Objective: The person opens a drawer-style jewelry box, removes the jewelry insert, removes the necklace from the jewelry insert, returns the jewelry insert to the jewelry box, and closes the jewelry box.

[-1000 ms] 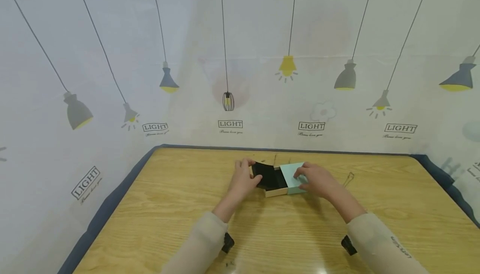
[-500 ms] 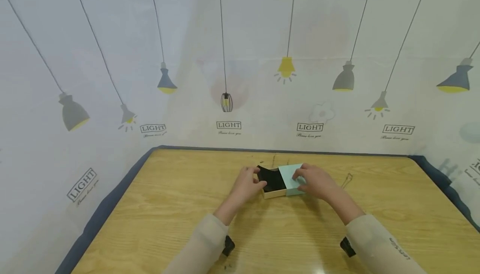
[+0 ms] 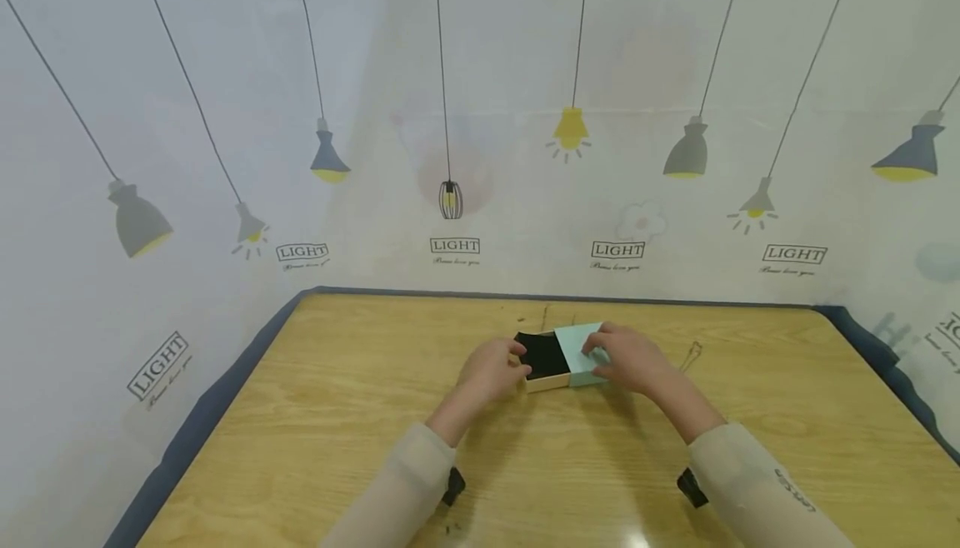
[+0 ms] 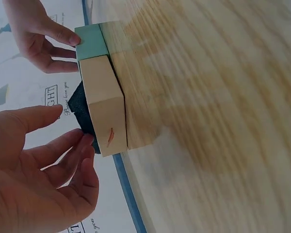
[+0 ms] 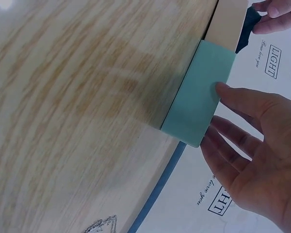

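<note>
A small drawer-style gift box lies on the wooden table, its mint-green sleeve [image 3: 576, 346] on the right. Out of the sleeve's left end sticks the cream inner tray [image 4: 104, 87]. A black insert [image 3: 543, 354] sits in the tray, and its edge rises above the tray wall in the left wrist view. My left hand [image 3: 491, 369] is at the tray's left end, fingertips touching the insert and thumb apart from the fingers. My right hand [image 5: 262, 150] holds the sleeve, thumb at its near edge and fingers over the top.
A thin chain-like thing [image 5: 103, 224] lies on the table [image 3: 337, 415] to the right of the box. Behind the table's far edge hangs a white cloth [image 3: 517, 198] printed with lamps. A blue border [image 3: 217, 390] runs along the table's left side.
The black insert, tilted up in my left fingers a second ago, has come down into the tray. My left hand has lowered with it. The right hand stays on the sleeve.
</note>
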Demonstrator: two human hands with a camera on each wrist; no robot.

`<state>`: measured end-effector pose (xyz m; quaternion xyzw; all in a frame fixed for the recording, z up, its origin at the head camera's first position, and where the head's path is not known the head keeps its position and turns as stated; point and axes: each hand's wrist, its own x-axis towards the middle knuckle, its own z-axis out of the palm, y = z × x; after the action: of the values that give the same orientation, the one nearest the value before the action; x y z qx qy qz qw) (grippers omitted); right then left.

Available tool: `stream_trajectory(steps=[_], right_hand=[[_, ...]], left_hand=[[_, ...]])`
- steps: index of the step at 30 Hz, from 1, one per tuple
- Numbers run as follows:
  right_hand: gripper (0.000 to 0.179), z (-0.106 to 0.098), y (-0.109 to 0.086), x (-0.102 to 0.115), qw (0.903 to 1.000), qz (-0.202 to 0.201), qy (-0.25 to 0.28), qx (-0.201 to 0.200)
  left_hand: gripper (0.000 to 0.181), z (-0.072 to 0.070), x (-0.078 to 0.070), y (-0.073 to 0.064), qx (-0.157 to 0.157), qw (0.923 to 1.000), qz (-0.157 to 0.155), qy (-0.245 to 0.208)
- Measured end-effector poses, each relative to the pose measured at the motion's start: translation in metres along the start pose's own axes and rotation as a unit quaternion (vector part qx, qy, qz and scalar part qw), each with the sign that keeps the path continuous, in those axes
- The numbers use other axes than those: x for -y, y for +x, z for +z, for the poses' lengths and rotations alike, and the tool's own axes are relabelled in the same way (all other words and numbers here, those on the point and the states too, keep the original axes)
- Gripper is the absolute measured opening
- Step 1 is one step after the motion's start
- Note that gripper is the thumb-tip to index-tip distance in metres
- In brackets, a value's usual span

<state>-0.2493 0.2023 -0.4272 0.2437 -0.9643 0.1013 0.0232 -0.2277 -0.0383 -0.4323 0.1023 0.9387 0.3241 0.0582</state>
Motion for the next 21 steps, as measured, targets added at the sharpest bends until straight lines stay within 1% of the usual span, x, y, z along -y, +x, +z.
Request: stream_trajectory(steps=[4, 7, 11, 13, 16, 18, 21], right_hand=[[0.025, 0.0, 0.0, -0.001, 1.0, 0.001, -0.002, 0.006], [0.025, -0.002, 0.0, 0.0, 1.0, -0.001, -0.003, 0.004], [0.025, -0.005, 0.001, 0.002, 1.0, -0.004, -0.007, 0.001], [0.025, -0.005, 0.001, 0.003, 0.9999, -0.005, -0.009, 0.002], [0.024, -0.005, 0.001, 0.003, 0.9999, -0.005, -0.015, 0.004], [0.024, -0.004, 0.001, 0.002, 0.9999, -0.003, -0.015, 0.005], [0.024, -0.003, 0.001, 0.0, 0.9999, 0.0, -0.011, 0.005]], left_hand=[[0.034, 0.002, -0.001, 0.001, 0.0, 0.9974, 0.016, 0.071], [0.032, 0.006, 0.0, 0.003, -0.002, 0.9948, 0.016, 0.101], [0.029, 0.011, -0.001, 0.006, -0.002, 0.9938, 0.01, 0.11], [0.03, 0.013, -0.001, 0.008, 0.005, 0.993, 0.009, 0.118], [0.035, 0.015, -0.002, 0.01, 0.025, 0.992, 0.006, 0.124], [0.038, 0.017, -0.003, 0.011, 0.037, 0.9925, 0.001, 0.117], [0.04, 0.017, -0.004, 0.01, 0.044, 0.9943, -0.008, 0.097]])
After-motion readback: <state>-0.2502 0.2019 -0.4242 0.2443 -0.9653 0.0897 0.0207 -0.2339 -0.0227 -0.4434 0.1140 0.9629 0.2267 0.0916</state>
